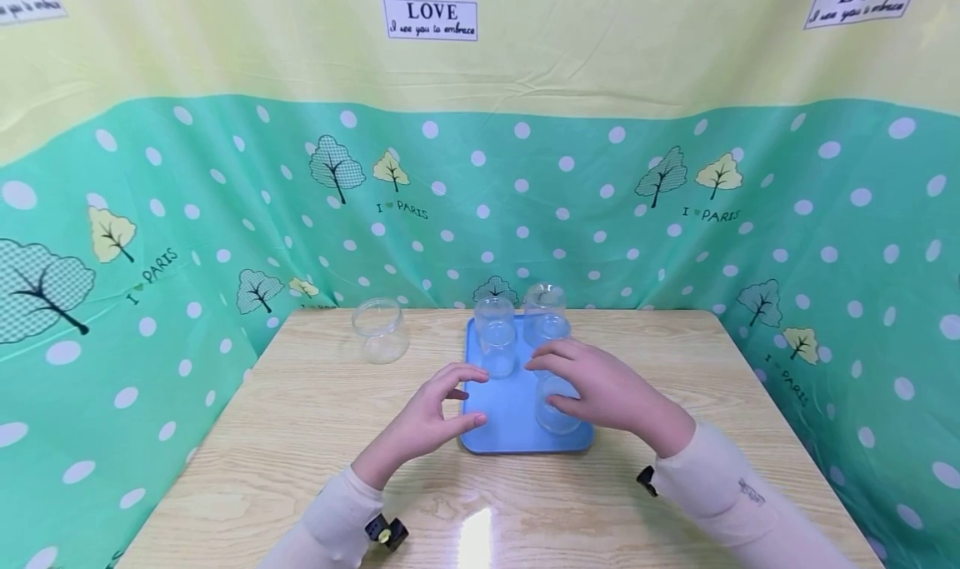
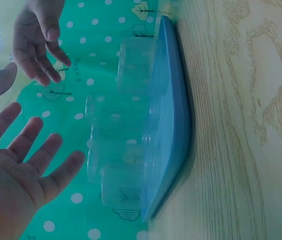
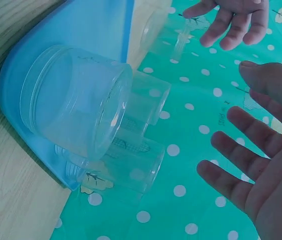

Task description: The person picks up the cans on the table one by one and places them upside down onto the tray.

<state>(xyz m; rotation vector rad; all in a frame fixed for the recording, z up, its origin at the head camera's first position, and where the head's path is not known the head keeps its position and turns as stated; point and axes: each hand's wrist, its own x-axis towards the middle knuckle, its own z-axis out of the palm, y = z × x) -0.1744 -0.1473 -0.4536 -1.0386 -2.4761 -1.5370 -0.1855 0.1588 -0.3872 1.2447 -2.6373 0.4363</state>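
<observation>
Several clear plastic jars stand on a blue tray point(image 1: 502, 415), and the near-right jar point(image 3: 81, 100) has its threaded mouth down on it. In the head view my right hand point(image 1: 603, 386) is above and beside that jar point(image 1: 553, 415), fingers spread and loosely bent. The right wrist view shows a gap between that hand point(image 3: 266, 160) and the jar. My left hand point(image 1: 431, 415) hovers by the tray's left edge with thumb and fingers apart, holding nothing. Farther back on the tray are a back-left jar point(image 1: 495, 311) and a back-right jar point(image 1: 545, 306).
Another clear jar point(image 1: 380, 344) stands off the tray, at the back left of the wooden table point(image 1: 315, 436). A green and yellow printed cloth point(image 1: 480, 211) surrounds the table at the back and both sides.
</observation>
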